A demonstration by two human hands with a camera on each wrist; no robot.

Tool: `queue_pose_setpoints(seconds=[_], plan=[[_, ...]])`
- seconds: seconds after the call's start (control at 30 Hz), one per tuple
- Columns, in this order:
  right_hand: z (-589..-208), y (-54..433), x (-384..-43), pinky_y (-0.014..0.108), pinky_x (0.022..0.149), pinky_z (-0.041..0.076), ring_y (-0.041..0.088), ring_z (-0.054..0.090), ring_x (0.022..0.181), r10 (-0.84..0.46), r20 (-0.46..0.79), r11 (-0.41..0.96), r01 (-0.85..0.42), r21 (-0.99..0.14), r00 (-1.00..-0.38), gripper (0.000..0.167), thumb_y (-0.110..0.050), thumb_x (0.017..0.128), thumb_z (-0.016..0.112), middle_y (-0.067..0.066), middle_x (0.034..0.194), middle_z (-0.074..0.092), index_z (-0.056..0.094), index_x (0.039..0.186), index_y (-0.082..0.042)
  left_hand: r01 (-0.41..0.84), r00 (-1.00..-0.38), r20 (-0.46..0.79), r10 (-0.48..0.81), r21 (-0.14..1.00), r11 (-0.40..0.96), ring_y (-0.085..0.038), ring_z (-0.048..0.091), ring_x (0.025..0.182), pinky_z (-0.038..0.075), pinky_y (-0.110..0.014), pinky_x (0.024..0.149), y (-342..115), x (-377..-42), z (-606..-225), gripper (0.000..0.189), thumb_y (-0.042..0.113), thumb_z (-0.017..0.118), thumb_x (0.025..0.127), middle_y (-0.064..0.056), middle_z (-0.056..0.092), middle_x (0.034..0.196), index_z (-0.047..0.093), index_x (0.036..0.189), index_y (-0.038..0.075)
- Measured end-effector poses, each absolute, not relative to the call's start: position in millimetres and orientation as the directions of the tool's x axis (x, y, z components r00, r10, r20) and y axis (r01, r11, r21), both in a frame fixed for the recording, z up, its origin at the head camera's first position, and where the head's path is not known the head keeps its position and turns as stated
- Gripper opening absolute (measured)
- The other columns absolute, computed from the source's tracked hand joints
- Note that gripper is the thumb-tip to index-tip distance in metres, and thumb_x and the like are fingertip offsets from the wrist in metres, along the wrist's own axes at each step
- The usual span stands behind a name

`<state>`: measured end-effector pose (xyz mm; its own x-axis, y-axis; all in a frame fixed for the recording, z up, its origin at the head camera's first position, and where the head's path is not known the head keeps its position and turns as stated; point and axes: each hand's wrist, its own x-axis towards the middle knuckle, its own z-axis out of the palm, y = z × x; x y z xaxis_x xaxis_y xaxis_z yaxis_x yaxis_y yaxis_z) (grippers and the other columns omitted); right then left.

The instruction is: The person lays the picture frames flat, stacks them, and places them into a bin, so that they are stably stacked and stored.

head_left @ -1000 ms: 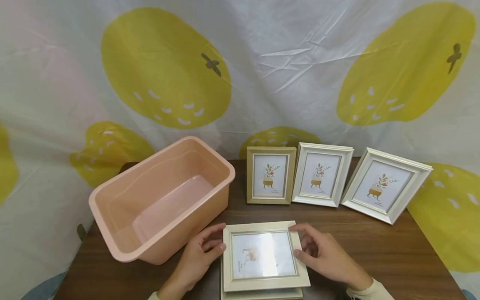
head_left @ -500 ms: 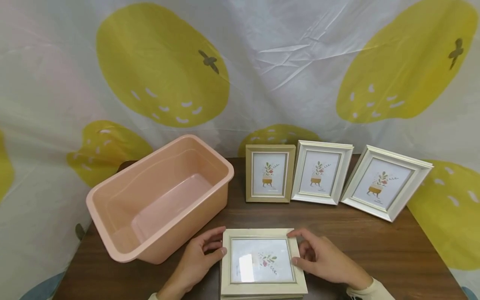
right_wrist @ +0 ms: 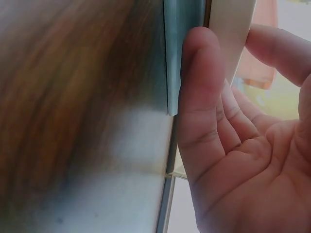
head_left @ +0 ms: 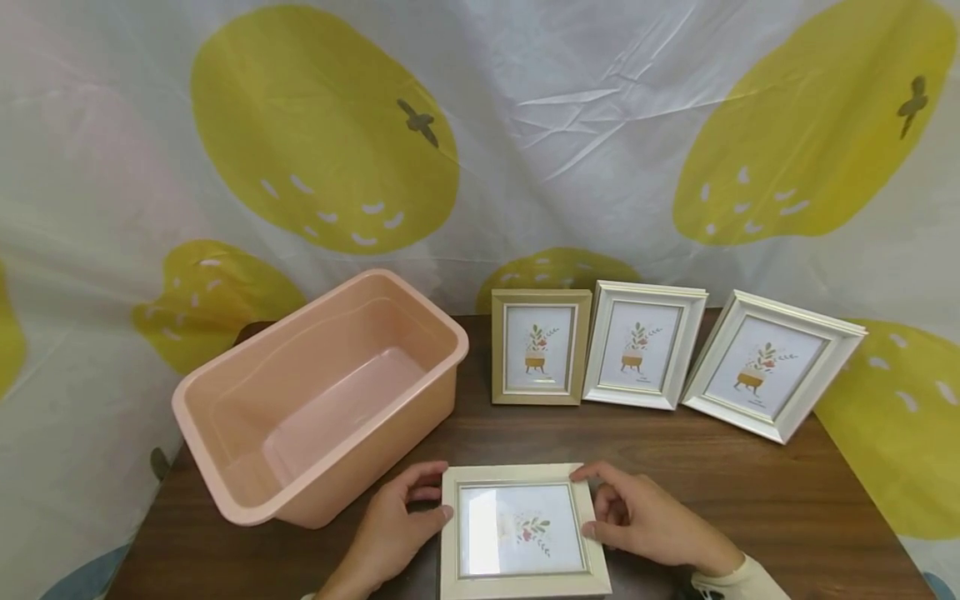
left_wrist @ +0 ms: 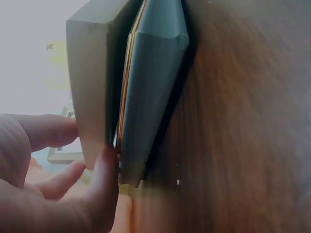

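At the left of the desk stands a pink tub, set at a slant with its long side running from near left to far right; its inside shows bare. Just right of its near end, the left hand grips the left edge of a cream frame, thumb on that edge and forefinger by the far corner.

The cream frame lies face up at the near middle of the desk, its flower print turned sideways with the leaves toward the right and a bright glare over the left part of the glass. In the left wrist view it sits above a second frame, with a narrow dark gap between the two.

Farther back, a tan frame stands upright, with a middle white frame just right of it. Nearer, the right hand grasps the cream frame's right edge between thumb and forefinger. At the far right stands another white frame, leaning askew. Behind everything hangs a cloth printed with yellow fruit.
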<state>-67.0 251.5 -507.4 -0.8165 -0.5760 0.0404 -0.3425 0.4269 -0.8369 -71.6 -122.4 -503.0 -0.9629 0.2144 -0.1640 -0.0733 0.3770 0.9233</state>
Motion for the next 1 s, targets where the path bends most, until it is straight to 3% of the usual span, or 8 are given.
queue_pose_setpoints(seconds=[0.2,0.4,0.53,0.73,1.0], plan=[[-508,253,-68,0.022,0.056,0.053,-0.004,0.058,0.066,-0.587,0.046,0.417,-0.351,-0.838,-0.808,0.052,-0.024,0.097,0.079,-0.01,0.082,0.066,0.055,0.141,-0.012,-0.065,-0.954,-0.161,0.253,0.934,0.352,-0.029,0.064,0.119,0.06,-0.023,0.088,-126,-72,-505,0.057,0.012,0.083,0.089,-0.014,0.065,0.135,0.063,0.142,0.011],[-499,256,-76,0.023,0.058,0.056,-0.003,0.061,0.069,-0.593,0.092,0.419,-0.405,-0.812,-0.8,0.047,-0.021,0.098,0.078,-0.01,0.086,0.07,0.057,0.138,-0.008,-0.063,-0.949,-0.165,0.269,0.935,0.349,-0.03,0.064,0.12,0.061,-0.023,0.087,-127,-72,-507,0.057,0.013,0.083,0.09,-0.014,0.063,0.137,0.062,0.143,0.012],[-487,259,-89,0.024,0.058,0.056,-0.002,0.062,0.069,-0.568,0.125,0.461,-0.44,-0.77,-0.813,0.043,-0.019,0.098,0.078,-0.012,0.087,0.071,0.059,0.137,-0.012,-0.036,-0.958,-0.137,0.251,0.928,0.371,-0.028,0.065,0.119,0.06,-0.022,0.086,-126,-72,-508,0.056,0.013,0.082,0.091,-0.012,0.063,0.137,0.063,0.143,0.012],[-467,263,-107,0.025,0.06,0.057,0.002,0.064,0.069,-0.512,0.149,0.509,-0.439,-0.741,-0.846,0.042,-0.018,0.098,0.077,-0.012,0.087,0.071,0.061,0.137,-0.018,-0.002,-0.967,-0.125,0.224,0.877,0.48,-0.02,0.066,0.114,0.053,-0.03,0.087,-123,-74,-508,0.06,0.025,0.083,0.091,-0.002,0.064,0.139,0.062,0.146,0.019],[-431,280,-122,0.025,0.061,0.055,0.008,0.068,0.069,-0.383,0.246,0.536,-0.431,-0.726,-0.89,0.039,-0.009,0.097,0.077,-0.009,0.086,0.073,0.065,0.133,-0.017,-0.013,-0.955,-0.157,0.253,0.871,0.492,-0.021,0.065,0.113,0.053,-0.038,0.087,-123,-76,-508,0.06,0.031,0.086,0.089,-0.004,0.063,0.139,0.063,0.144,0.019]])
